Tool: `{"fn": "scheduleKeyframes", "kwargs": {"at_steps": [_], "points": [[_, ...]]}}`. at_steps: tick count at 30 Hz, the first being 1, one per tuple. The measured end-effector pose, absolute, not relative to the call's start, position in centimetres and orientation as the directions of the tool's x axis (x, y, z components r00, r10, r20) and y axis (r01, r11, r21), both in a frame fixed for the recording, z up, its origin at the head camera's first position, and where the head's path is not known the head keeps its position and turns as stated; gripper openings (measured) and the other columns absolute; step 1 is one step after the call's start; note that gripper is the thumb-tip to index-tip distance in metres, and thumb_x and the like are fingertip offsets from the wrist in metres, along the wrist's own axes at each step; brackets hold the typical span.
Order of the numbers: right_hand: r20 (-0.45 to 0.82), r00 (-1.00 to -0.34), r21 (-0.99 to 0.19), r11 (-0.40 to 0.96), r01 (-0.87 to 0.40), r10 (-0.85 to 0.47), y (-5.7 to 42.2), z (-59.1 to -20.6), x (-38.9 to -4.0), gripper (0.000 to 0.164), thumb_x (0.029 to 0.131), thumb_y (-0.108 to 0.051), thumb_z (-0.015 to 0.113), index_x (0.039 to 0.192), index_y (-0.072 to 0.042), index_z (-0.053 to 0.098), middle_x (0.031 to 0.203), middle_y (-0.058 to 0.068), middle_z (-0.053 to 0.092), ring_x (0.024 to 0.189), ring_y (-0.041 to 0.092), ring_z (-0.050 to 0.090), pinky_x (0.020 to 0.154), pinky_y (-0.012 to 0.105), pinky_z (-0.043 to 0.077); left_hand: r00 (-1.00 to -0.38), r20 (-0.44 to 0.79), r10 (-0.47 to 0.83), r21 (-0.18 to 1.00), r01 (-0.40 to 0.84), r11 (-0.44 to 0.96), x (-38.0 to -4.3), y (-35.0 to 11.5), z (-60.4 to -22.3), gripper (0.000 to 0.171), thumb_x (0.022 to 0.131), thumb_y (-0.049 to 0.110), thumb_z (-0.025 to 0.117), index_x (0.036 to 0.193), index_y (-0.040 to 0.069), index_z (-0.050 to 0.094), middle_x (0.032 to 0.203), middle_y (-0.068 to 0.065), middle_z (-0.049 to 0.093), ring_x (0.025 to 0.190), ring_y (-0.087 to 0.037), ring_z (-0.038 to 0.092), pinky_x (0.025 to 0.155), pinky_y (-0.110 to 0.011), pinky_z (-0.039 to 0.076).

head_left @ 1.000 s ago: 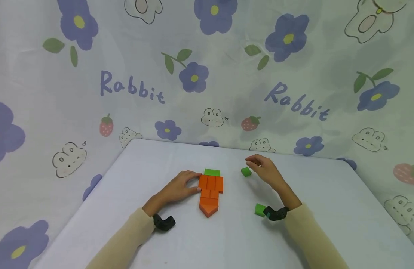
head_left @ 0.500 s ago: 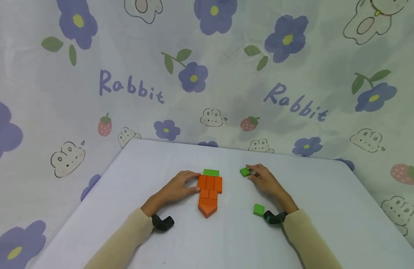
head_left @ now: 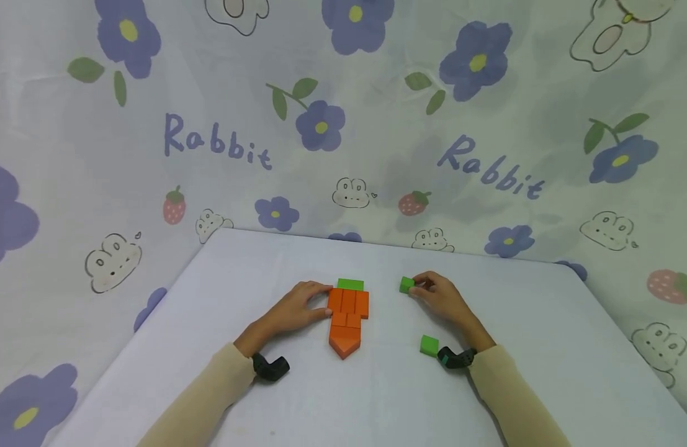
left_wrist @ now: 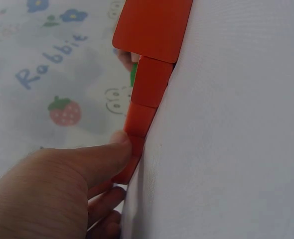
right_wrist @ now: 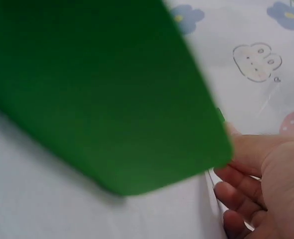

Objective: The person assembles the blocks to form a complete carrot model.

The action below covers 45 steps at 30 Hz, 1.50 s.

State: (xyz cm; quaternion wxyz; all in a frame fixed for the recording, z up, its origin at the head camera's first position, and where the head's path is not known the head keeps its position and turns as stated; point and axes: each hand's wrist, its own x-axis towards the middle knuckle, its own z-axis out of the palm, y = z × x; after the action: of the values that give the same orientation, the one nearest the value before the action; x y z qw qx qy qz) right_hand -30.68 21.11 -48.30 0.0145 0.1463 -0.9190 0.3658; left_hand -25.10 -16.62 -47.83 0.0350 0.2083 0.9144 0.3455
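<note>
Orange wooden blocks [head_left: 349, 302] lie joined in a flat figure with a pointed block [head_left: 344, 343] at its near end. A green rectangular block [head_left: 350, 284] adjoins the far end. My left hand [head_left: 290, 308] holds the left orange block, thumb and index finger at its two ends; in the left wrist view the thumb [left_wrist: 112, 154] presses its side. To the right, my right hand [head_left: 439, 299] pinches a small green block [head_left: 407, 285] at the table surface. In the right wrist view, a large near green block [right_wrist: 117, 114] hides most of the pinched one.
Another green block [head_left: 429, 346] sits on the white table [head_left: 377, 397], beside the black wrist camera [head_left: 456, 357] of my right arm. A second wrist camera [head_left: 270, 367] is on my left arm. Behind the table hangs a printed cloth [head_left: 377, 143] with flowers and rabbits.
My right hand has come down onto the small green block, pinched it and turned it slightly. My left hand has stayed at the orange blocks.
</note>
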Motion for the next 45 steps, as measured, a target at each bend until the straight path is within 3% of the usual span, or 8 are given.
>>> {"fn": "scheduleKeyframes", "kwargs": {"at_steps": [6,12,25,37,45], "points": [[0.12,-0.964,-0.688,0.68,-0.252,-0.235,20.8,-47.3,-30.7,0.036,0.094,-0.031,0.071,0.122,-0.01,0.064,0.113,0.009,0.069,0.105,0.026,0.063,0.088,0.042,0.051,-0.912,0.073,0.403,0.642,0.352,0.681,-25.3,-16.8,-47.6,0.06,0.093,0.04,0.07,0.146,0.021,0.051,0.147,-0.002,0.053,0.14,-0.025,0.042,0.117,-0.051,0.036],[0.106,-0.967,-0.732,0.641,-0.232,-0.229,19.9,-46.0,-30.7,0.039,0.092,-0.039,0.072,0.12,-0.014,0.064,0.114,0.006,0.068,0.107,0.025,0.061,0.082,0.035,0.051,-0.917,0.068,0.392,0.64,0.342,0.688,-25.3,-17.3,-47.6,0.059,0.093,0.04,0.071,0.146,0.022,0.052,0.147,-0.001,0.052,0.14,-0.025,0.042,0.117,-0.051,0.036],[0.107,-0.962,-0.782,0.576,-0.238,-0.252,15.9,-42.6,-30.1,0.035,0.09,-0.034,0.075,0.116,-0.014,0.063,0.114,0.005,0.067,0.106,0.023,0.06,0.084,0.036,0.053,-0.916,0.068,0.395,0.649,0.341,0.68,-25.0,-17.5,-47.5,0.06,0.093,0.04,0.071,0.146,0.022,0.052,0.148,-0.002,0.052,0.141,-0.026,0.041,0.118,-0.052,0.034],[0.031,-0.976,-0.83,0.539,-0.145,-0.214,12.4,-44.6,-31.5,0.035,0.088,-0.03,0.077,0.114,-0.01,0.064,0.116,0.01,0.067,0.101,0.024,0.061,0.077,0.028,0.05,-0.908,0.09,0.409,0.652,0.364,0.665,-25.0,-17.1,-48.0,0.06,0.092,0.042,0.071,0.144,0.02,0.053,0.144,-0.002,0.055,0.138,-0.026,0.043,0.116,-0.054,0.036],[0.039,-0.984,-0.809,0.573,-0.133,-0.173,11.5,-46.4,-31.9,0.035,0.088,-0.025,0.078,0.114,-0.008,0.062,0.117,0.013,0.066,0.102,0.026,0.062,0.075,0.03,0.054,-0.907,0.094,0.41,0.649,0.368,0.666,-24.7,-16.8,-47.8,0.059,0.092,0.041,0.071,0.144,0.02,0.054,0.144,-0.002,0.055,0.138,-0.025,0.044,0.116,-0.052,0.037]]}}
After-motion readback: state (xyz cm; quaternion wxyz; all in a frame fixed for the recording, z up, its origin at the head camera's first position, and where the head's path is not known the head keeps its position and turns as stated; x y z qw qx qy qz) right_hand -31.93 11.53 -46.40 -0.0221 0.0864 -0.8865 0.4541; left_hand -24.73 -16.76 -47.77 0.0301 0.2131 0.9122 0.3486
